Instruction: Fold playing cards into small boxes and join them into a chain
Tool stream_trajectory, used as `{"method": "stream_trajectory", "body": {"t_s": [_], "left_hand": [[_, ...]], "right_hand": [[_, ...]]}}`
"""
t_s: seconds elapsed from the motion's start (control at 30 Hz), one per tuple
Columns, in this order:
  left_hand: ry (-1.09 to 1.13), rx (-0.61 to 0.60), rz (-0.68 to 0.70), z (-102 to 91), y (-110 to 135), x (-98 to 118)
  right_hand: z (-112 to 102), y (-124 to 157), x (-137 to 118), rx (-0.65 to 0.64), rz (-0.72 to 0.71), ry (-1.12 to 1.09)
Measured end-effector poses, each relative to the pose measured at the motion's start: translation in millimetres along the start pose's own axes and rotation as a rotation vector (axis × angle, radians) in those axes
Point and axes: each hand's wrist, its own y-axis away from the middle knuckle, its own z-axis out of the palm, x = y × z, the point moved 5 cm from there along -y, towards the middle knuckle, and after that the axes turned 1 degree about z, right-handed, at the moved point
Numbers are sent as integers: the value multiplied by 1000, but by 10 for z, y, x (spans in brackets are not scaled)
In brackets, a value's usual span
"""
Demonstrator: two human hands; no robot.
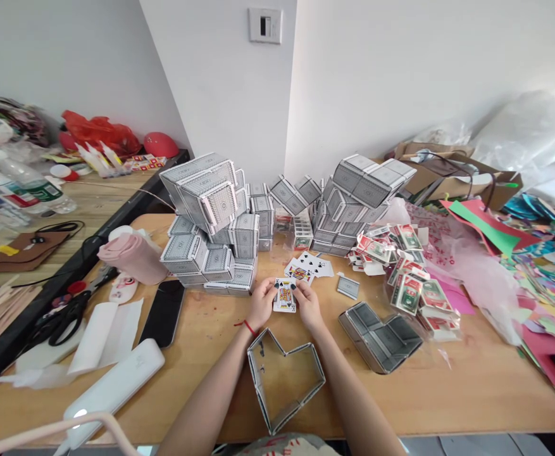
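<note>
Both hands meet over the middle of the table around a playing card (285, 296), a king of spades held face up. My left hand (262, 303) pinches its left edge, and my right hand (307, 305) grips its right side. Whether more cards lie beneath it I cannot tell. Just beyond, loose playing cards (316, 263) are fanned face up. Between my forearms stands a heart-shaped frame of folded cards (322, 377). To its right sits a heart-shaped box of cards (382, 339), and a folded card (348, 287) lies behind that box.
Stacks of card-built boxes rise at the back left (211, 202) and back right (353, 196). Opened card packets (407, 285) pile up at right near coloured paper (538, 272). On the left are a phone (163, 312), a white glue gun (116, 389), scissors (71, 310) and a pink cup (132, 256).
</note>
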Motion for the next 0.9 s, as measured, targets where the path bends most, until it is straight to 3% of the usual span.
{"method": "stream_trajectory", "body": {"t_s": [0.3,0.57,0.77,0.9], "left_hand": [[26,20,-41,-16,0,-55],[-41,27,6,-26,9,-23],[-145,40,80,-45,22,35],[-130,83,95,-73,26,52]], "right_hand": [[1,4,-50,13,-31,72],[-22,-25,-42,-7,-34,72],[-59,-26,31,-16,26,36],[-8,-14,41,-134,137,-133]]}}
